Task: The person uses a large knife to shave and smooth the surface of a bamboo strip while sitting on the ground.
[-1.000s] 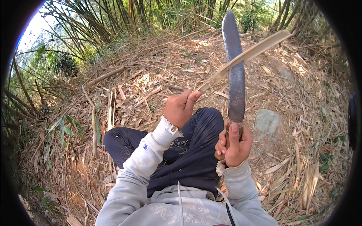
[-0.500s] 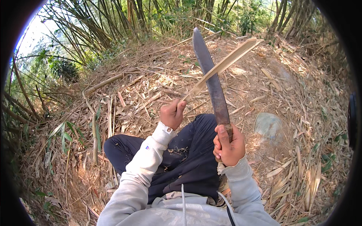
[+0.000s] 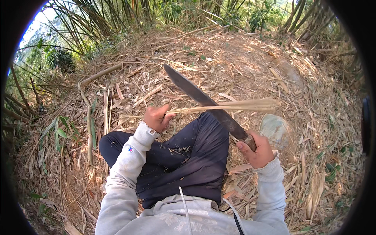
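Observation:
My right hand (image 3: 258, 150) is wrapped round the short handle of a machete (image 3: 197, 95), whose long dark blade slants up and to the left. My left hand (image 3: 157, 117) grips a pale dry bamboo strip (image 3: 246, 105) near its left end. The strip lies almost level and reaches out to the right, its far part wider and slightly blurred. Blade and strip cross in front of my lap, seemingly touching where the strip passes over the blade's middle. A short piece of the strip sticks out left of my left fist.
My crossed legs in dark trousers (image 3: 184, 160) carry thin shavings. A flat greyish stone (image 3: 274, 129) sits in the ground near my right hand. Dry leaf litter (image 3: 156, 84) covers the slope, with a bent bamboo pole (image 3: 102, 73) at left. Bamboo clumps (image 3: 113, 19) stand behind.
The machete has tipped from nearly upright to slanting left, with my right hand moving right. The bamboo strip has swung down from a steep slant to almost level; my left hand shifted left.

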`<state>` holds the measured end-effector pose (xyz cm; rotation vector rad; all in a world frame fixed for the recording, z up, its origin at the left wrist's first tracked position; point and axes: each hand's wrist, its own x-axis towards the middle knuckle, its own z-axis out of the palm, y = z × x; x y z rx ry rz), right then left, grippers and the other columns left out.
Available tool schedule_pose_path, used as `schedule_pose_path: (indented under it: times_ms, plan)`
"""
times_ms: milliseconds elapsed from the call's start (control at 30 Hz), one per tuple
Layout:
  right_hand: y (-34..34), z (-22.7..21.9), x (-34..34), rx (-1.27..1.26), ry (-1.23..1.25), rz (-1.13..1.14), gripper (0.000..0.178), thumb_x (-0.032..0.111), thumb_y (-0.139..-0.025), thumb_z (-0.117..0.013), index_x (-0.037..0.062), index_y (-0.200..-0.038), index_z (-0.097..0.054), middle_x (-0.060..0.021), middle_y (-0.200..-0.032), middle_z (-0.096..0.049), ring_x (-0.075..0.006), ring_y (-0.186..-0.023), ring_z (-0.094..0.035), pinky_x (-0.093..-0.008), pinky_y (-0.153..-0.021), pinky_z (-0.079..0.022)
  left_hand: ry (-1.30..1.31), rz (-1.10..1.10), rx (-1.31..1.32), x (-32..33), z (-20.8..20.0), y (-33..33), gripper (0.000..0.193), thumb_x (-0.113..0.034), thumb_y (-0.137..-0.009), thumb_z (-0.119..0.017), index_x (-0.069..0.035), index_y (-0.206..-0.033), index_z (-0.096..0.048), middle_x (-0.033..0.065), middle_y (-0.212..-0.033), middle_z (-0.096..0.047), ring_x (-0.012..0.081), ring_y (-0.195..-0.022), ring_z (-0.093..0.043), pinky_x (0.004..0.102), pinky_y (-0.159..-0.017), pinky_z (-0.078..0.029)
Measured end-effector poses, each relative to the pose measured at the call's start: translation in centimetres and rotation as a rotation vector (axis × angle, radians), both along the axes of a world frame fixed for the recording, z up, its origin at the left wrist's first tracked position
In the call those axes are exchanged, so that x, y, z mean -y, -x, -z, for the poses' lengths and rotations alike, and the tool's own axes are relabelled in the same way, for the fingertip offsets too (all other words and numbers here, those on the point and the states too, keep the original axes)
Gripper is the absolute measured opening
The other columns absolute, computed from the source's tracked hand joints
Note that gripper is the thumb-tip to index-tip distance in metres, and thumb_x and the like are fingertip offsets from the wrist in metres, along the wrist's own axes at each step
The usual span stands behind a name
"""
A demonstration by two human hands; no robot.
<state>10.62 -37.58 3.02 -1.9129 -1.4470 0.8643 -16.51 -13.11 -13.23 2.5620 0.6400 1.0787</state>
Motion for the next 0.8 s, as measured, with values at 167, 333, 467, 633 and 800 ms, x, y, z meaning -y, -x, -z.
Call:
schedule_pose_path:
  times_ms: [167,333,467,633,800]
  plan:
    - [-2.5,-1.0,0.7,0.030,0.306,-0.147,0.035,0.031,-0.095,-0.070,-0.0009,-0.108,-0.066,0.0004,-0.051,-0.047,-0.0077,-0.044,-0.040,-0.0292,-0.042,-0.034,-0.128,0.152,-0.206,-1.1,-3.1,3.1,0.049,-0.047,-0.091,-0.064,-0.008,-0.067,-0.046,0.0086,-0.055,-0.046,0.0306,-0.048,-0.053,0.0419,-0.046,-0.039]
    - [3.8,2.2,1.3,-0.735,0.193,0.278,0.027,0.026,-0.095,-0.070,0.0009,-0.093,-0.062,0.0025,-0.058,-0.052,-0.0054,-0.043,-0.046,-0.0242,-0.039,-0.036,0.015,0.051,-0.090,0.0,-3.0,2.6,0.043,-0.037,-0.093,-0.066,-0.007,-0.069,-0.049,0.0107,-0.054,-0.046,0.0323,-0.047,-0.052,0.0427,-0.046,-0.038]
    - [6.1,3.5,-0.7,-0.681,-0.082,0.242,0.024,0.022,-0.096,-0.069,0.0040,-0.090,-0.055,0.0022,-0.058,-0.049,-0.0048,-0.042,-0.044,-0.0241,-0.038,-0.035,0.120,0.012,0.086,1.5,-2.8,1.0,0.037,-0.028,-0.095,-0.066,-0.006,-0.070,-0.050,0.0130,-0.052,-0.043,0.0343,-0.046,-0.050,0.0425,-0.047,-0.037]
    - [7.2,0.9,-2.2,-0.820,0.082,0.262,0.026,0.022,-0.097,-0.067,0.0059,-0.085,-0.052,0.0024,-0.057,-0.048,-0.0050,-0.041,-0.043,-0.0239,-0.037,-0.034,0.189,-0.076,0.101,2.1,-3.0,0.9,0.036,-0.032,-0.095,-0.066,-0.007,-0.072,-0.053,0.0129,-0.052,-0.047,0.0329,-0.046,-0.054,0.0426,-0.045,-0.038]
    - [8.1,2.8,-2.8,-0.714,0.092,0.314,0.025,0.023,-0.098,-0.066,0.0075,-0.086,-0.051,0.0032,-0.056,-0.048,-0.0048,-0.041,-0.042,-0.0233,-0.037,-0.034,0.224,-0.133,0.117,3.4,0.6,0.5,0.032,-0.030,-0.097,-0.064,-0.007,-0.076,-0.057,0.0136,-0.053,-0.050,0.0337,-0.048,-0.056,0.0425,-0.047,-0.041]
